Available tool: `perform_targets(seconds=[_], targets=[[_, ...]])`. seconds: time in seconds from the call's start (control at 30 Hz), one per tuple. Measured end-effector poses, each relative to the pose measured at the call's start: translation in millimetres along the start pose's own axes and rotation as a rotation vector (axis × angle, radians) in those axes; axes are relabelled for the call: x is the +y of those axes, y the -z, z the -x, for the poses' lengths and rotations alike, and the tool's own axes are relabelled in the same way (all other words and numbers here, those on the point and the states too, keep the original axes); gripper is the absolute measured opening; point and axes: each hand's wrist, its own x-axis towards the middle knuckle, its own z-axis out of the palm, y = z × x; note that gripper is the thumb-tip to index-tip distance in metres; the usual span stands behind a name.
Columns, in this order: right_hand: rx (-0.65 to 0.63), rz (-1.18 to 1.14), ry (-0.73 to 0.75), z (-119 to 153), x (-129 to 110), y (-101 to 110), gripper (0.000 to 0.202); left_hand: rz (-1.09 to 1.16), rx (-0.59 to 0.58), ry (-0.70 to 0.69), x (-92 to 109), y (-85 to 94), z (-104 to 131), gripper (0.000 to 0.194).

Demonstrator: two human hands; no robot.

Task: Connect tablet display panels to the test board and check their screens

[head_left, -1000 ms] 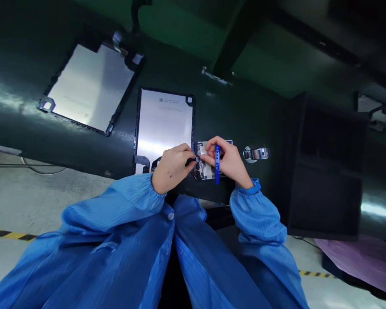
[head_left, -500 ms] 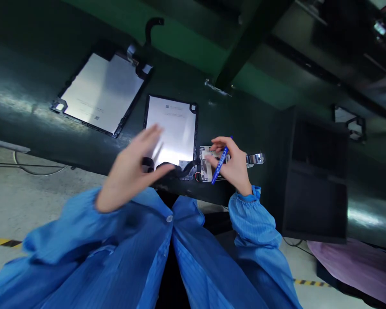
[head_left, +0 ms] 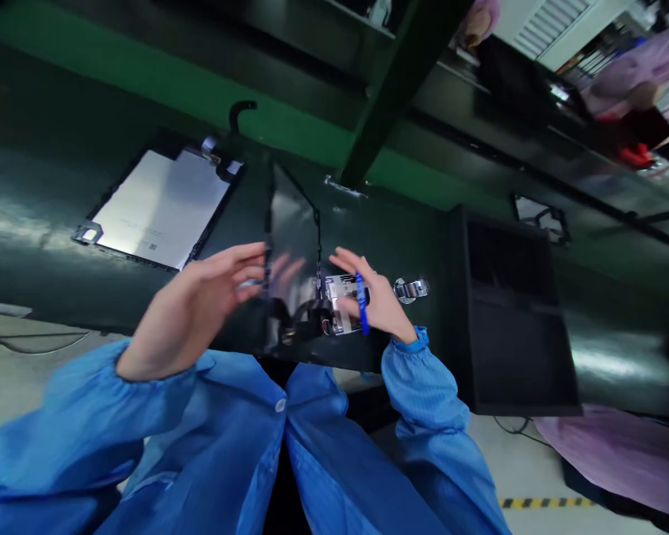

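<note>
left hand (head_left: 183, 316): at edge of display panel (head_left: 293, 230), grip can't be told | panel: tipped steeply between hands, may slip if loosely held | right hand (head_left: 384, 305): clasps blue pen (head_left: 362, 303) over circuit board (head_left: 343, 322), dipping it could scratch components

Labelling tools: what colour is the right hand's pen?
The pen is blue, best seen in the head view.

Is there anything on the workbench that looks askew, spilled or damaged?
The framed display panel by the left hand stands tilted up, while the other panel lies flat. No spill or damage shows.
</note>
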Motion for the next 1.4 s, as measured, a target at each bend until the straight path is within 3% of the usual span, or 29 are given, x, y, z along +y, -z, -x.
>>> perform_targets(seconds=[0.1, 0.17, 0.23, 0.33, 0.37, 0.43, 0.53, 0.57, 0.63, 0.7, 0.8, 0.87, 0.97, 1.07, 1.23, 1.4], targets=[[0.253, -0.222, -0.065, 4.9, -17.1, 15.7, 0.069, -0.081, -0.302, -0.095, 9.2, -36.3, -0.1, 0.035], [0.362, -0.254, -0.118, 7.7, -23.0, 21.5, 0.061, -0.139, -0.378, -0.118, 1.5, -44.4, -2.1, 0.029], [0.448, -0.278, -0.187, 8.8, -21.0, 21.6, 0.049, -0.165, -0.226, -0.162, -16.8, -39.5, -8.6, 0.027], [0.544, -0.351, -0.268, 5.2, -9.9, 12.1, 0.046, -0.142, 0.173, -0.247, -52.8, -22.1, -24.4, 0.031], [0.548, -0.364, -0.277, 2.5, -7.5, 7.2, 0.048, -0.117, 0.252, -0.253, -63.0, -17.5, -29.1, 0.035], [0.504, -0.369, -0.254, -3.7, -8.4, -2.5, 0.049, -0.058, 0.255, -0.188, -75.8, -12.8, -34.0, 0.046], [0.376, -0.356, -0.152, -9.1, -20.4, -10.5, 0.049, 0.068, 0.105, 0.029, -74.5, -13.8, -27.6, 0.063], [0.338, -0.345, -0.123, -8.5, -23.9, -10.3, 0.05, 0.118, 0.118, 0.091, -70.6, -13.8, -23.0, 0.061], [0.318, -0.297, -0.08, -2.7, -24.8, -6.3, 0.05, 0.196, 0.261, 0.157, -61.8, -9.4, -12.7, 0.052], [0.432, -0.175, -0.043, 7.5, -15.0, -0.4, 0.043, 0.186, 0.462, 0.139, -55.4, 2.0, -3.7, 0.045], [0.629, 0.162, 0.028, 23.9, 14.1, 3.6, 0.014, 0.055, 0.703, -0.02, -54.0, 27.8, 5.9, 0.043], [0.601, 0.337, 0.073, 31.0, 33.6, 1.1, 0.013, 0.013, 0.749, -0.112, -56.7, 44.3, 10.4, 0.042], [0.492, 0.426, 0.113, 33.7, 51.1, -5.9, 0.016, 0.02, 0.754, -0.184, -60.1, 57.4, 14.7, 0.034], [0.457, 0.444, 0.143, 31.0, 55.8, -10.2, 0.019, 0.051, 0.815, -0.243, -57.6, 51.7, 15.9, 0.024], [0.467, 0.436, 0.207, 27.4, 58.1, -10.8, 0.023, 0.39, 0.969, -0.214, -47.9, 29.2, 15.0, 0.018], [0.411, 0.522, 0.252, 28.6, 57.1, -10.5, 0.023, 0.417, 0.946, -0.158, -46.8, 22.9, 16.3, 0.014]])
